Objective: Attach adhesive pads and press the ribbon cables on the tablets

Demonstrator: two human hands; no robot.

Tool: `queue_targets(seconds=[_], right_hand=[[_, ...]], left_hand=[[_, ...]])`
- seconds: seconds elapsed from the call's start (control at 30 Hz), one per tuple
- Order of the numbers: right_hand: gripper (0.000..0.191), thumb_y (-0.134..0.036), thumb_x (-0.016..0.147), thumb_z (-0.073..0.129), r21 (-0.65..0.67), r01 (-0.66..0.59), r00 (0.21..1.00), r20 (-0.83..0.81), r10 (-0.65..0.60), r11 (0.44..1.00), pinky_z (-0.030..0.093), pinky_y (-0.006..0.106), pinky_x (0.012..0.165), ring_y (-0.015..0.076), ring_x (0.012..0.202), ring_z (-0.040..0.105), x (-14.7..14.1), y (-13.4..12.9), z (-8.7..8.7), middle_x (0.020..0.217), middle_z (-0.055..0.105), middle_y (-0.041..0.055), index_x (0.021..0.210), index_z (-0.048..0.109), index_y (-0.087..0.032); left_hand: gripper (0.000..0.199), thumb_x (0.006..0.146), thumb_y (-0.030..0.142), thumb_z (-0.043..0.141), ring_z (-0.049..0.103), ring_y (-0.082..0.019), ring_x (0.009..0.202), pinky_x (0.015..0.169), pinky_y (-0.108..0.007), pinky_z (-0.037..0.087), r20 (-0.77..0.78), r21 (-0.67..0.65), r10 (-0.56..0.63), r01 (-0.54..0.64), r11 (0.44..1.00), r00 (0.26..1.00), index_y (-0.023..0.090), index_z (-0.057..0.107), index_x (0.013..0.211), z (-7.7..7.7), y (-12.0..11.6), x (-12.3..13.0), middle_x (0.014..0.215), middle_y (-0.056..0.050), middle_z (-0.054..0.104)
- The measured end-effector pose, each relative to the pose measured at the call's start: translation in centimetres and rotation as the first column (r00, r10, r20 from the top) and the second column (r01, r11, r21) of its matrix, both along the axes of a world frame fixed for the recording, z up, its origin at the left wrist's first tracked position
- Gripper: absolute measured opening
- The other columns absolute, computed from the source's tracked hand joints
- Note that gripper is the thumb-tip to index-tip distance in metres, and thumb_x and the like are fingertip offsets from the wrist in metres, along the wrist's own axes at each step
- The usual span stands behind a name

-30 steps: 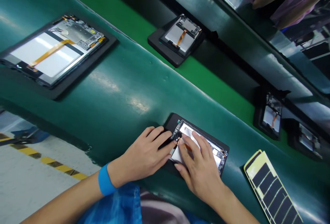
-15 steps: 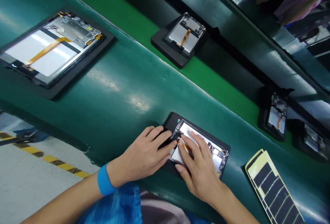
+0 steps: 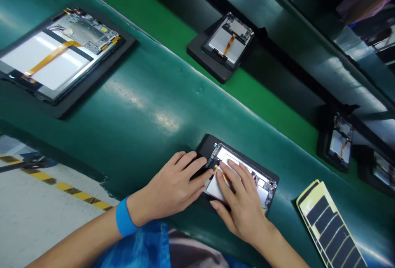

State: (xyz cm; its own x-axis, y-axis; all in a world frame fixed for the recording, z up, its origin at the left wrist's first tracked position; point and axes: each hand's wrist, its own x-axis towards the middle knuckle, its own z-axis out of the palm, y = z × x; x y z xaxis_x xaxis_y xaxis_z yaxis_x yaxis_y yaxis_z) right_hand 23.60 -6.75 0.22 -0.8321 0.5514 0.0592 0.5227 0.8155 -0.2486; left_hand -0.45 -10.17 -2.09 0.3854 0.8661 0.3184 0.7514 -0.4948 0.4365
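An opened tablet (image 3: 262,196) with a white battery and a circuit board lies on a black foam pad (image 3: 207,141) in front of me. My left hand (image 3: 175,185), below a blue wristband (image 3: 125,217), rests at the tablet's left end, fingers apart and fingertips at its edge. Across the battery lies my right hand (image 3: 242,198), its fingers stretched out and the thumb near the lower edge. Both hands touch the tablet without gripping it. Part of an orange ribbon cable is hidden under the right fingers.
Another opened tablet (image 3: 66,54) sits on a pad at the left of the green table (image 3: 148,91). Yellow sheets with black strips (image 3: 331,222) lie at the right. Beyond, a green belt (image 3: 173,50) carries several tablets on pads. A person's arm (image 3: 370,0) shows at top right.
The tablets on the far belt appear further right in view. My hands stay on the near tablet, with the right hand shifted slightly to the right.
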Motion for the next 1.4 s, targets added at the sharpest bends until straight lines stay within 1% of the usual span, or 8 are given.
queue_targets(seconds=[0.3,0.7,0.8,0.97,1.07,1.17,1.3,1.4], right_hand=[[0.048,-0.034,0.099,0.055,0.034,0.005,0.999,0.038,-0.006,0.999,0.037,0.056,0.116,0.0342,0.144,0.040,-0.3,0.1,0.1,0.144,0.057,0.0194,0.139,0.055,-0.008],[0.053,-0.033,0.099,0.055,-0.013,0.027,1.000,-0.002,-0.027,1.000,0.041,0.058,0.115,0.0340,0.145,0.040,0.0,0.1,-0.1,0.148,0.054,0.0193,0.147,0.049,-0.011],[0.050,-0.028,0.099,0.055,-0.063,0.058,0.995,-0.079,-0.063,0.996,0.043,0.058,0.113,0.0329,0.142,0.044,0.0,0.2,0.0,0.148,0.053,0.0188,0.147,0.049,-0.014],[0.033,-0.020,0.098,0.058,-0.086,0.145,0.947,-0.278,-0.163,0.986,0.051,0.050,0.105,0.0277,0.126,0.059,-0.8,0.9,0.5,0.129,0.065,0.0147,0.131,0.059,-0.019],[0.019,-0.023,0.097,0.062,-0.060,0.158,0.927,-0.336,-0.169,0.986,0.051,0.049,0.103,0.0265,0.117,0.064,-1.8,1.4,1.0,0.121,0.068,0.0120,0.116,0.063,-0.021],[0.016,-0.027,0.096,0.064,-0.045,0.164,0.920,-0.353,-0.169,0.985,0.049,0.050,0.104,0.0257,0.115,0.065,-2.8,1.7,1.4,0.119,0.069,0.0103,0.112,0.064,-0.022],[0.005,-0.022,0.097,0.063,-0.046,0.171,0.909,-0.379,-0.176,0.984,0.045,0.048,0.105,0.0241,0.114,0.065,-4.0,1.7,2.1,0.117,0.069,0.0078,0.102,0.064,-0.023],[0.008,-0.016,0.097,0.061,-0.051,0.178,0.892,-0.414,-0.183,0.983,0.042,0.048,0.107,0.0231,0.112,0.065,-4.1,1.6,2.7,0.109,0.070,0.0056,0.096,0.065,-0.023]], left_hand=[[0.025,0.095,0.020,0.057,0.056,-0.030,0.106,0.087,-0.044,0.048,-0.032,0.043,-0.009,0.011,0.999,0.999,0.018,0.067,0.118,0.1,0.3,0.0,0.112,-0.012,0.066],[0.028,0.096,0.021,0.057,0.055,-0.031,0.105,0.082,-0.043,0.047,-0.100,-0.030,-0.034,0.032,0.999,0.994,0.020,0.066,0.123,0.7,0.5,0.4,0.113,-0.011,0.063],[0.027,0.096,0.022,0.055,0.055,-0.033,0.107,0.082,-0.045,0.048,-0.019,-0.062,-0.011,0.009,0.998,1.000,0.021,0.067,0.121,0.8,0.6,0.3,0.116,-0.012,0.063],[0.023,0.097,0.019,0.051,0.059,-0.025,0.103,0.088,-0.042,0.052,0.311,-0.165,0.138,-0.090,0.982,0.940,0.019,0.068,0.114,1.6,0.3,-0.3,0.114,-0.011,0.065],[0.023,0.096,0.017,0.052,0.061,-0.020,0.100,0.090,-0.037,0.054,0.445,-0.275,0.159,-0.035,0.961,0.881,0.020,0.069,0.111,2.5,0.2,-0.5,0.109,-0.007,0.066],[0.024,0.094,0.014,0.052,0.063,-0.018,0.100,0.088,-0.032,0.056,0.517,-0.357,0.154,0.048,0.933,0.842,0.020,0.068,0.111,3.4,0.3,-0.6,0.108,-0.006,0.067],[0.023,0.094,0.012,0.052,0.064,-0.017,0.100,0.088,-0.031,0.056,0.560,-0.393,0.143,0.109,0.913,0.816,0.020,0.069,0.107,3.9,0.5,-0.5,0.106,-0.006,0.068],[0.024,0.095,0.015,0.052,0.064,-0.017,0.096,0.086,-0.032,0.057,0.580,-0.411,0.166,0.111,0.905,0.798,0.019,0.069,0.111,3.7,0.4,-0.5,0.103,-0.006,0.069]])
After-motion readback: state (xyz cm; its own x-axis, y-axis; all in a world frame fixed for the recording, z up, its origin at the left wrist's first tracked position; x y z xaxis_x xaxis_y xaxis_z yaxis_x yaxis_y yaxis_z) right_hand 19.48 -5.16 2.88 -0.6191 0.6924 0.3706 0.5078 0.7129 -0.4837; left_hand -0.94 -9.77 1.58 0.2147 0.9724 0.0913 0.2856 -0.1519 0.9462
